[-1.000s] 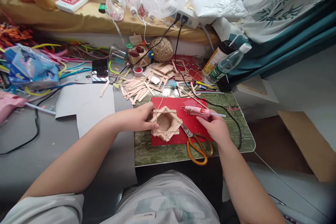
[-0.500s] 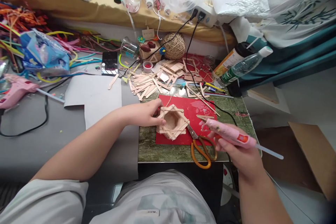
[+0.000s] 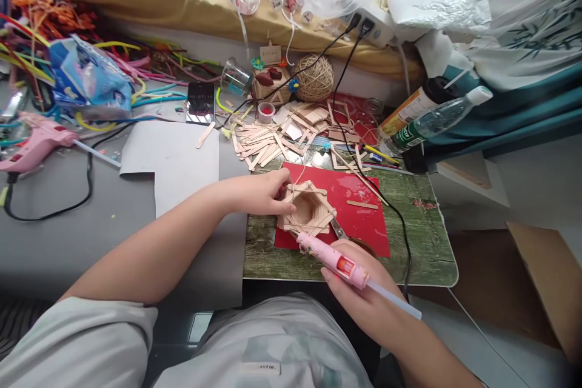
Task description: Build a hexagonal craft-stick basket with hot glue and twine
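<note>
A star-shaped basket of stacked craft sticks stands on a red sheet. My left hand grips its left rim, thumb over the edge and fingers partly hidden behind. In my right hand is a pink hot glue gun, a clear glue stick poking out of its back. Its nozzle is at the basket's front left edge; whether it touches, I cannot tell. Scissors lie right of the basket, their handles mostly covered by my right hand. A single craft stick rests on the red sheet.
Loose craft sticks are heaped behind the red sheet. A black cord runs over the table's right side. A water bottle leans at the back right. A second pink glue gun lies far left, near a phone.
My right hand has brought the glue gun leftward, from beside the basket to its front edge, and now covers most of the scissors' handles. My left hand stays on the basket.
</note>
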The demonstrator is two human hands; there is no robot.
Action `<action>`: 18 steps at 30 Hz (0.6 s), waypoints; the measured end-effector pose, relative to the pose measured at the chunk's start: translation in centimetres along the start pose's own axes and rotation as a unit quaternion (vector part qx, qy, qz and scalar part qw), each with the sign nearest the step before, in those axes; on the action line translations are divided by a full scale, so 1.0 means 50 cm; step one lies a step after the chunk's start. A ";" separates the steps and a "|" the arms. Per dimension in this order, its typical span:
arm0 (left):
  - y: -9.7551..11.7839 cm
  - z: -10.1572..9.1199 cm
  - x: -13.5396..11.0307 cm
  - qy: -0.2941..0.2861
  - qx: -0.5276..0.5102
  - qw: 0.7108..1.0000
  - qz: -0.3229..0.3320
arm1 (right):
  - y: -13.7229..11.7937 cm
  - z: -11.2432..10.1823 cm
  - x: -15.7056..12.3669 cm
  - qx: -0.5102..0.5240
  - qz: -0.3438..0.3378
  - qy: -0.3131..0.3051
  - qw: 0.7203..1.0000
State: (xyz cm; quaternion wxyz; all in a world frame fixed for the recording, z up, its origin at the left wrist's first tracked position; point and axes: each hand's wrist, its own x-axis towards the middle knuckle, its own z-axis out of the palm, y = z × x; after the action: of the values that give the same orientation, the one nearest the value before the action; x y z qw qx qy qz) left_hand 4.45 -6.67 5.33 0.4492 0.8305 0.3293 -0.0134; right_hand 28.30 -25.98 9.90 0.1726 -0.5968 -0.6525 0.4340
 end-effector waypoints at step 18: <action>-0.004 0.001 -0.003 -0.003 0.004 1.000 -0.014 | -0.019 0.027 -0.016 -0.042 0.021 0.014 0.999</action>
State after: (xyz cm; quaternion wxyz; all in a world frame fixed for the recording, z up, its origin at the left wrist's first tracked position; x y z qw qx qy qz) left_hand 4.23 -6.72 5.22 0.4470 0.8274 0.3392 -0.0237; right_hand 26.88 -27.11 10.12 0.1471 -0.6229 -0.6551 0.4016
